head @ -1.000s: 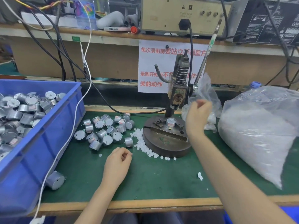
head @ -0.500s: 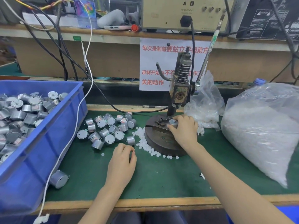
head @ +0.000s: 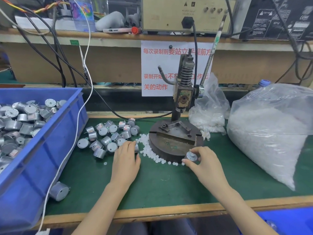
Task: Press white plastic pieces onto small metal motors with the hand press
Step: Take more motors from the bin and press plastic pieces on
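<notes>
Motor (head: 191, 156) pinched between thumb and fingertips of the right hand (head: 205, 161), flat face up and shaft axis roughly vertical, just in front of the near rim of the press base (head: 169, 147). Left hand (head: 126, 160) lies to the left, fingers curled over a second motor (head: 136, 147) at the edge of the loose motors (head: 108, 134); whether it actually grips that motor cannot be told. White plastic pieces (head: 147, 152) lie scattered between the two hands, against the base and nearer the left hand. Beyond, the fixture (head: 176, 127) under the ram (head: 183, 100) stands empty, straight behind the held motor; the lever (head: 211, 53) is raised and untouched. Blue bin (head: 50, 133) of motors at far left, bag (head: 271, 129) of pieces at far right. Half a second earlier the right hand was on the motor seated in the fixture; it has since drawn that motor out toward the body, and the left hand has moved forward to the loose motors.
</notes>
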{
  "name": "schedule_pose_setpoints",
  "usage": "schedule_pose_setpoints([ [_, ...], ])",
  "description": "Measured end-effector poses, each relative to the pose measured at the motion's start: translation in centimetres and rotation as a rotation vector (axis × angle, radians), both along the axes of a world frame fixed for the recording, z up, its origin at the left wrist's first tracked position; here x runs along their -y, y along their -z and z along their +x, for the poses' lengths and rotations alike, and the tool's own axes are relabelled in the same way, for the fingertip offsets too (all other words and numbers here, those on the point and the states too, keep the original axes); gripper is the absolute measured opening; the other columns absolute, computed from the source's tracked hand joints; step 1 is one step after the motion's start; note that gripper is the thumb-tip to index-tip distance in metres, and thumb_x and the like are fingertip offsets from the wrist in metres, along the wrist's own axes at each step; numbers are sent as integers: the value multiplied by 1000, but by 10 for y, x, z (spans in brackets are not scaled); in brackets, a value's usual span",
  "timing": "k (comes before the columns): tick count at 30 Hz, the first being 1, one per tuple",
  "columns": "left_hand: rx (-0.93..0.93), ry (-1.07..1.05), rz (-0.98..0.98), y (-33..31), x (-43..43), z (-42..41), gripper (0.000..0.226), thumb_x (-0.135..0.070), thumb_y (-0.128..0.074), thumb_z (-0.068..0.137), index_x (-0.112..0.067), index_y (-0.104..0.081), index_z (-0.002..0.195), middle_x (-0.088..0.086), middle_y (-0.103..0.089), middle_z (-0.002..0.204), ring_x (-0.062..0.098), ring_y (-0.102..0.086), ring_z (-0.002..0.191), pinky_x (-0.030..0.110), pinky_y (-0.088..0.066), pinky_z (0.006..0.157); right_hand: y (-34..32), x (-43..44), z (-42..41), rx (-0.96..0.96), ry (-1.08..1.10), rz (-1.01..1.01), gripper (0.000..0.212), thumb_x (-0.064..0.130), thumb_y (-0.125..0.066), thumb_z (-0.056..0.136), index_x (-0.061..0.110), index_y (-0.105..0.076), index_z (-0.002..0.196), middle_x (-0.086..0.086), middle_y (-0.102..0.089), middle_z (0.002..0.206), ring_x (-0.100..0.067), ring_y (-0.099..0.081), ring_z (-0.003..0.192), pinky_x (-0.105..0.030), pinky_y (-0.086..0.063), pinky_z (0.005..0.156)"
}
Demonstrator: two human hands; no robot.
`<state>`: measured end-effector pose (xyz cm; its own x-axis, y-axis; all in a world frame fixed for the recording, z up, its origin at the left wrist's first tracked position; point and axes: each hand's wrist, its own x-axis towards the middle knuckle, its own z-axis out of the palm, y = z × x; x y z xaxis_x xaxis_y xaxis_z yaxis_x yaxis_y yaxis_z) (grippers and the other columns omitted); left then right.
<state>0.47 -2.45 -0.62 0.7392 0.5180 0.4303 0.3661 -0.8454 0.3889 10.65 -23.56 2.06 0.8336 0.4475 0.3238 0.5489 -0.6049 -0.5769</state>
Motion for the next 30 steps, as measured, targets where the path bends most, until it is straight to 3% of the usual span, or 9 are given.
schedule_pose_setpoints([
  [4, 3, -11, 3, 3, -3, 2, 45, -16, -56, 89, -5, -46, 132, 8, -50, 126, 26, -44, 118, 32, -28, 100, 12, 13, 1, -17, 67, -125, 31, 34, -69, 82, 19, -56, 106, 5, -54, 103, -17, -47, 102, -20, -28, 74],
  [10, 24, -30, -38, 5, -9, 2, 44, -18, -59, 88, -3, -50, 129, 12, -49, 121, 28, -42, 112, 32, -33, 99, 17, 17, 1, 36, 123, -180, 56, 29, -70, 82, 15, -47, 131, -1, -55, 120, -23, -44, 108, -28, -35, 88],
  [13, 27, -37, -45, 3, -7, 2, 38, -18, -60, 88, -6, -51, 122, 9, -51, 120, 28, -42, 110, 32, -34, 94, 15, 8, -11, 206, 150, -55, 48, 17, -75, 76, 8, -58, 121, -12, -56, 115, -31, -51, 99, -34, -40, 84],
  [15, 3, -54, -28, 2, -6, 2, 31, -21, -59, 88, -8, -51, 116, 6, -54, 115, 26, -43, 105, 31, -34, 89, 12, -3, -21, 323, 90, 74, 36, 4, -75, 72, 5, -64, 107, -13, -58, 106, -30, -54, 91, -30, -39, 80],
  [19, 26, -64, -33, -1, -2, 0, 25, -20, -62, 87, -9, -51, 107, 5, -57, 104, 26, -45, 97, 31, -31, 82, 13, -36, -32, 227, -134, 190, 22, -3, -65, 80, 5, -65, 100, -2, -57, 97, -15, -53, 86, -18, -38, 78],
  [22, 147, 22, -42, -3, 3, -5, 26, -12, -68, 81, -5, -56, 103, 8, -59, 99, 30, -50, 91, 29, -31, 80, 19, -57, -39, 81, -247, 243, 21, 5, -57, 88, 9, -62, 108, 10, -51, 97, 5, -46, 79, -11, -37, 74],
  [25, 264, 212, -7, -5, 18, -10, 25, -11, -68, 77, -8, -55, 99, 6, -62, 92, 24, -55, 82, 27, -33, 74, 25, -61, -40, 28, -293, 278, 36, 18, -61, 89, 21, -52, 123, 18, -51, 104, 6, -48, 86, -10, -37, 77],
  [28, 255, 439, 177, -7, 34, -10, 24, -17, -48, 76, -15, -44, 100, 5, -65, 87, 12, -52, 78, 24, -38, 72, 25, -56, -38, -14, -351, 257, 54, 22, -63, 88, 29, -35, 134, 29, -44, 114, 9, -48, 96, -9, -38, 86],
  [30, 255, 504, 193, -9, 40, -9, 27, -13, -48, 76, -14, -42, 102, 7, -67, 88, 12, -54, 80, 24, -42, 73, 26, -56, -38, 48, -369, 230, 49, 17, -62, 88, 23, -43, 133, 23, -49, 113, 7, -49, 100, -9, -36, 92],
])
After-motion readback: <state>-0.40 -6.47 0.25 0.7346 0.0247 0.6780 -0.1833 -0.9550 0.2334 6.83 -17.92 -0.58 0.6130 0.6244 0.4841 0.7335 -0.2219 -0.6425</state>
